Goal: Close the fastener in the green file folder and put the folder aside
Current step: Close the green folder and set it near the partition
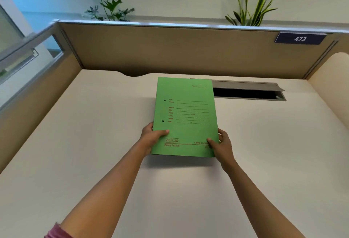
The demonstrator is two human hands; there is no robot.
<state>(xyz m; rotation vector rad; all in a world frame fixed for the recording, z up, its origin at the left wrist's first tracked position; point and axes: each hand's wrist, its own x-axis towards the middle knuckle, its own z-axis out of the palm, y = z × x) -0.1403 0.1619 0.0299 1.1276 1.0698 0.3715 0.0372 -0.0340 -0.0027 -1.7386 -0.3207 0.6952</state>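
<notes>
Hands are gripping the closed green folder (186,116) above the desk (94,133), left hand (154,137) pinching its near-left corner, right hand (220,144) pinching its near-right.

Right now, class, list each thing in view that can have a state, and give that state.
Green folder: closed, front cover up, near edge lifted off the desk.
Left hand: grip shut on the folder's near left corner.
Right hand: grip shut on its near right corner.
Cable hatch: lid open.

flat green card folder (186,116): was green, red printed lines
desk top (94,124): was cream
number plate (300,38): was navy, white digits
sleeve cuff (56,232): was pink
</notes>
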